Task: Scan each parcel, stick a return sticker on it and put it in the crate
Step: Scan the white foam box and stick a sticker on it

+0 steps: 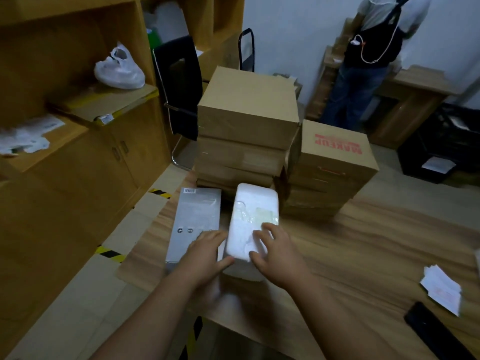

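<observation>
A white foam-wrapped parcel point(249, 216) lies on the wooden table point(363, 242), with clear tape across its top. My right hand point(278, 252) rests on its near right end, fingers spread and bent over the top. My left hand point(205, 253) is at the parcel's near left edge, thumb against its side, fingers lying over a grey flat box point(193, 219) that sits just left of the parcel. A stack of white stickers point(441, 289) lies at the right of the table, and a black device point(436, 331) lies near the front right edge.
Behind the parcels stand a tall stack of brown cartons point(246, 120) and a lower stack marked in red point(335, 162). Wooden shelving point(78, 100) fills the left. A black chair point(179, 87) stands behind the table. A person point(374, 55) stands at the back right beside a black crate point(439, 154).
</observation>
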The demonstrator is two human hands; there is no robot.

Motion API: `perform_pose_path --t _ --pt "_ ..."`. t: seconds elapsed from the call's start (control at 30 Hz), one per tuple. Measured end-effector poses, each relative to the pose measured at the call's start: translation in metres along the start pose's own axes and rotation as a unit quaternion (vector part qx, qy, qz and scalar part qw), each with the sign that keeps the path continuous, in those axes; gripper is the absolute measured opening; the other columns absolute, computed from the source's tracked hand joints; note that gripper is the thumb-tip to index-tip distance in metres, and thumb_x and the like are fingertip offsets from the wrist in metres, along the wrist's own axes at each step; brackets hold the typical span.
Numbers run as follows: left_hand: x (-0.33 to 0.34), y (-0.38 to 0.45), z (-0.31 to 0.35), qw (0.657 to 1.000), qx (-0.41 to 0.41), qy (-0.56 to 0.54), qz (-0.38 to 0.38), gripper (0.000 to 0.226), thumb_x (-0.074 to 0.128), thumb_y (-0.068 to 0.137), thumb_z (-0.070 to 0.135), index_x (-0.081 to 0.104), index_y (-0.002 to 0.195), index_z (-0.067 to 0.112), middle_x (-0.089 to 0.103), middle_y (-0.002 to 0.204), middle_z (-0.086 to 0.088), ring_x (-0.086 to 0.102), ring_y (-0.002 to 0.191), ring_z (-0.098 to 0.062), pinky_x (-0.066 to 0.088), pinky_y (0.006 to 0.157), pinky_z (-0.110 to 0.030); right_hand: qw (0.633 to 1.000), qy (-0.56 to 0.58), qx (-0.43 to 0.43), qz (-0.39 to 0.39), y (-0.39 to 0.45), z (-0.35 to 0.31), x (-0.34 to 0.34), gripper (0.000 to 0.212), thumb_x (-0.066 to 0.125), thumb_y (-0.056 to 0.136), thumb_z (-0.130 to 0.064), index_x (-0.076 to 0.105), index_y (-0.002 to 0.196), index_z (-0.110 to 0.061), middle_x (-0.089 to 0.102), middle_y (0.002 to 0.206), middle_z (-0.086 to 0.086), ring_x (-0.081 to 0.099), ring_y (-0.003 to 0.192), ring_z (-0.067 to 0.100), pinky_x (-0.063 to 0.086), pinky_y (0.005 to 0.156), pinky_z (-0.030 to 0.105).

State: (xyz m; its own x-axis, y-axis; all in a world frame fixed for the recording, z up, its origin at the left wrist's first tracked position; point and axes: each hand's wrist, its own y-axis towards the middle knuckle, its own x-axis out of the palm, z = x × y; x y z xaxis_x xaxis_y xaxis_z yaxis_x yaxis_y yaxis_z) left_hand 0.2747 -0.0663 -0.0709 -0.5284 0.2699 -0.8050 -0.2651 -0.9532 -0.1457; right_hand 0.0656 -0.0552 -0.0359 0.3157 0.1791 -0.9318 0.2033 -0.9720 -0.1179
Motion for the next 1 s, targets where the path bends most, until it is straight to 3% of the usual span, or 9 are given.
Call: perform_pose_path --t 0.13,0.23,0.37,0.5,0.63,0.73,0.87,0.93,1.0 --pt "0.015 0.005 0.017 0.998 0.039 -0.046 0.005 0.069 0.064 0.078 0.061 0.044 0.140 0.039 0.043 0.143 0.012 0.036 0.132 -0.012 0.037 0.109 -0.041 0.996 0.074 0.040 0.028 -0.013 0.035 -0.002 0.043 0.054 0.092 -0.043 0.050 0.132 -0.027 0.038 0.145 -0.006 0.036 0.133 0.017 0.039 0.104 0.033" --pt "0.027 0.006 0.036 0.996 0.009 -0.089 0.004 0.072 0.071 0.077 0.058 0.040 0.141 0.044 0.031 0.149 0.015 0.027 0.136 -0.012 0.032 0.113 -0.043 0.982 0.134 0.105 0.086 -0.027 0.064 -0.006 0.038 0.050 0.094 -0.051 0.054 0.124 -0.028 0.051 0.131 -0.008 0.050 0.119 0.015 0.047 0.094 0.033" --pt "0.053 0.010 0.048 0.993 -0.085 -0.080 -0.018 0.112 0.072 0.064 0.070 0.014 0.153 0.036 0.017 0.160 0.007 0.019 0.145 -0.022 0.027 0.116 -0.048 0.963 0.206 0.130 0.114 -0.041 0.088 -0.016 0.053 0.054 0.092 -0.055 0.046 0.137 -0.028 0.045 0.140 -0.008 0.043 0.127 0.013 0.040 0.101 0.033" --pt "0.082 0.006 0.066 0.964 -0.151 -0.211 -0.063 0.113 0.084 0.068 0.045 0.014 0.155 0.030 0.040 0.150 0.004 0.041 0.134 -0.019 0.038 0.108 -0.040 0.970 0.200 0.134 0.043 -0.054 0.120 -0.009 0.063 0.059 0.093 -0.041 0.036 0.148 -0.022 0.038 0.148 0.000 0.039 0.133 0.017 0.034 0.109 0.031" --pt "0.100 0.001 0.100 0.980 -0.094 -0.173 0.010 0.082 0.083 0.074 0.029 0.040 0.144 0.034 0.049 0.133 0.009 0.047 0.120 -0.010 0.038 0.093 -0.023 0.961 0.229 0.154 0.011 -0.070 0.150 0.004 0.059 0.051 0.098 -0.030 0.029 0.152 -0.021 0.034 0.152 0.004 0.038 0.133 0.016 0.029 0.106 0.022" --pt "0.104 0.000 0.131 0.990 -0.045 -0.123 0.055 0.075 0.078 0.079 0.036 0.040 0.144 0.040 0.038 0.133 0.013 0.034 0.124 -0.010 0.035 0.106 -0.033 0.948 0.259 0.186 0.014 -0.079 0.173 0.011 0.056 0.048 0.099 -0.032 0.033 0.151 -0.017 0.036 0.153 0.005 0.039 0.136 0.019 0.029 0.110 0.027" --pt "0.120 0.002 0.173 0.996 0.021 -0.075 0.037 0.087 0.075 0.065 0.063 0.025 0.137 0.064 0.011 0.156 0.021 0.016 0.140 -0.011 0.022 0.114 -0.041 0.922 0.285 0.256 0.063 -0.094 0.211 0.012 0.044 0.055 0.095 -0.031 0.054 0.135 -0.014 0.054 0.136 0.007 0.057 0.113 0.022 0.043 0.099 0.030" --pt "0.132 0.004 0.186 0.997 -0.001 -0.077 0.028 0.104 0.079 0.058 0.065 0.020 0.144 0.057 0.002 0.159 0.019 0.012 0.143 -0.013 0.019 0.116 -0.039 0.901 0.329 0.269 0.087 -0.103 0.227 0.007 0.043 0.055 0.096 -0.037 0.055 0.134 -0.016 0.057 0.128 0.001 0.058 0.100 0.016 0.045 0.092 0.028" --pt "0.145 0.009 0.197 0.997 -0.009 -0.067 0.020 0.101 0.082 0.059 0.061 0.033 0.146 0.044 0.003 0.160 0.016 0.014 0.144 -0.017 0.020 0.116 -0.034 0.893 0.376 0.236 0.071 -0.110 0.240 0.001 0.041 0.055 0.096 -0.040 0.057 0.131 -0.020 0.060 0.118 -0.005 0.058 0.089 0.008 0.044 0.085 0.025"
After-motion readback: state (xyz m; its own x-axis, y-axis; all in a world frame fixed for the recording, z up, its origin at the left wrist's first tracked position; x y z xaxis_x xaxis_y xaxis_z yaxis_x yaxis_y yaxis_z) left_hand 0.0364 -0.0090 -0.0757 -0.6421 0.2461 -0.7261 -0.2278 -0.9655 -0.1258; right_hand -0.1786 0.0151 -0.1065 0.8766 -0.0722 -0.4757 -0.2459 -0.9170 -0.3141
